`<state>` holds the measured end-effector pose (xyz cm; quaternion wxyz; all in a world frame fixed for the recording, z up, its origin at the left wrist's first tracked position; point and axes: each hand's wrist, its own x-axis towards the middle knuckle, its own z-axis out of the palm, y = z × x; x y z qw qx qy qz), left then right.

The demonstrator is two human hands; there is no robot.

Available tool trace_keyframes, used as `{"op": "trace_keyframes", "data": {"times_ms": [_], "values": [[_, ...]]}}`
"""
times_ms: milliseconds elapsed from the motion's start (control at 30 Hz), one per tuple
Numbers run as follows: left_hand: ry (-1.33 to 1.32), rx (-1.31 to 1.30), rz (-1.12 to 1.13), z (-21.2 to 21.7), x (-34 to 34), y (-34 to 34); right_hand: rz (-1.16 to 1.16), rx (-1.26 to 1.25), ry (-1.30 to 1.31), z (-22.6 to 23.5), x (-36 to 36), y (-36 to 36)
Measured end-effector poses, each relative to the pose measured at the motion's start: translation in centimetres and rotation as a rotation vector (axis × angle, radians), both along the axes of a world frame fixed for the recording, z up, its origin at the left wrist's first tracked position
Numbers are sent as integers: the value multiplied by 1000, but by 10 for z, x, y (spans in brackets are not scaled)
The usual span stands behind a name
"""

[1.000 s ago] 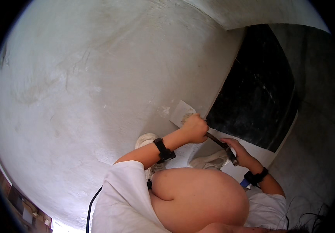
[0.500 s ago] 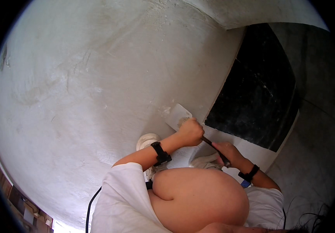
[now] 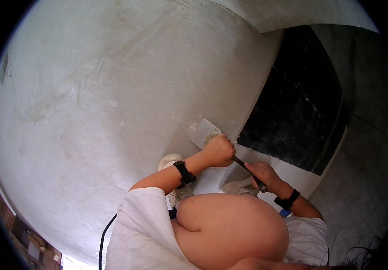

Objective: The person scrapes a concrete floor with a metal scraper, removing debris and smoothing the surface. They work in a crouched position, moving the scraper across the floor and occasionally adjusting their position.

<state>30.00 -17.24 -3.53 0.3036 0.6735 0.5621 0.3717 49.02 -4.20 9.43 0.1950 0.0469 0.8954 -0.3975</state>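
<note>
Person crouched over a pale grey plastered floor [image 3: 90, 112], bare knee [image 3: 232, 225] in the near centre. Left hand [image 3: 218, 150] is a closed fist, fingers curled tight around the front of a flat metal scraper with a wide pale blade [image 3: 205, 132]; the blade lies on the plaster just far-left of the fist, smeared with light filler. Right hand [image 3: 262, 173] sits near-right of the left, fingers wrapped around the dark handle end of the same tool [image 3: 248, 168], which runs diagonally between both hands. Black wrist strap on the left wrist [image 3: 185, 173], another black strap on the right wrist [image 3: 287, 199]. Blade sits just beside the white edge strip [image 3: 293, 168] that borders a large dark rectangular opening [image 3: 297, 103] on the far right. White shoe [image 3: 169, 162] partly visible under the left forearm, touching the floor. White short sleeve [image 3: 140, 225] at near left, a black cable [image 3: 104, 238] hanging beside it. Rough grey concrete wall [image 3: 365, 180] at right.
</note>
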Motion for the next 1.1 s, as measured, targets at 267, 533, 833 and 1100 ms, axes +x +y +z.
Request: {"op": "trace_keyframes", "data": {"times_ms": [267,533,833,1100], "values": [[11,44,-43,-4,-10,-5,33,25,11,-4,-4,-12],[49,2,-29,-2,-24,-8,45,17,13,-6,-16,-11],[105,-54,-6,5,-83,-4,19,5,16,-6,-77,1],[148,11,-19,-1,-53,2,-50,2,37,6,-55,-7]]}}
